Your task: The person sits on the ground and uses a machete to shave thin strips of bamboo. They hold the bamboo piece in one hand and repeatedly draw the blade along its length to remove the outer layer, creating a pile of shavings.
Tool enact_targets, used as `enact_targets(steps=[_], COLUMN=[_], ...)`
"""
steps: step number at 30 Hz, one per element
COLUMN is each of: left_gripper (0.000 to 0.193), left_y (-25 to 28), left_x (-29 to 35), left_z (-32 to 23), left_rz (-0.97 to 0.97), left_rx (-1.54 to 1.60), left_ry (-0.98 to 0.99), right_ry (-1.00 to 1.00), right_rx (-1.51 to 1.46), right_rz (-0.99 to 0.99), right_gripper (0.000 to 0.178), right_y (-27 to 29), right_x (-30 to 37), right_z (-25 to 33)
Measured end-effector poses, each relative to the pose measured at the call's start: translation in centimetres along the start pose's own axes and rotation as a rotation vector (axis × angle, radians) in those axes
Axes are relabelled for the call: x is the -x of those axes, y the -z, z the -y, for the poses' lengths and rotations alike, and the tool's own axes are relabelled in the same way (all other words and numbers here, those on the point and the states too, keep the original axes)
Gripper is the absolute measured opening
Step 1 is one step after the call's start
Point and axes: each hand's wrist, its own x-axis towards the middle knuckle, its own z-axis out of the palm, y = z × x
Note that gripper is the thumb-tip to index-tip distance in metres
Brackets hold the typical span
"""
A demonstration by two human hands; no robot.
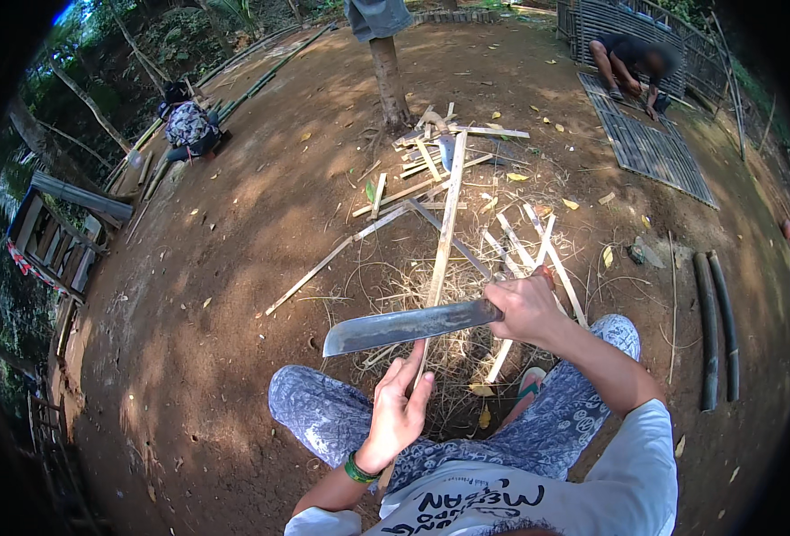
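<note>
My right hand [527,308] is wrapped round the handle of a machete [395,330]. The broad, dark blade points left and lies across a long bamboo strip [447,232]. My left hand [397,415], with a green band at the wrist, grips the near end of this strip just below the blade, thumb raised. From there the strip runs away from me over the ground. Thin curled shavings [413,286] litter the soil between my bent legs and around the strip.
Split bamboo pieces [422,170] lie heaped by a tree trunk [388,80]; others [547,250] lie right of the shavings. Two dark poles [708,330] rest at the right. One person [189,125] squats far left; another [627,67] bends over a slatted bamboo panel [654,152] far right.
</note>
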Motion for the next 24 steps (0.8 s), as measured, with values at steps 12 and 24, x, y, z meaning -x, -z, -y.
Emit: enact_targets(steps=[12,24], left_gripper=[0.055,0.054], left_y=[0.0,0.9], left_x=[1.2,2.6], left_z=[1.6,1.1], left_rz=[-0.001,0.011], left_rx=[0.03,0.013], left_ry=[0.012,0.034], right_ry=[-0.096,-0.223], right_rx=[0.053,0.068], right_rz=[-0.151,0.144], right_gripper=[0.023,0.019], right_y=[0.1,-0.3], right_x=[-2.2,-1.7], right_z=[-3.5,-2.5])
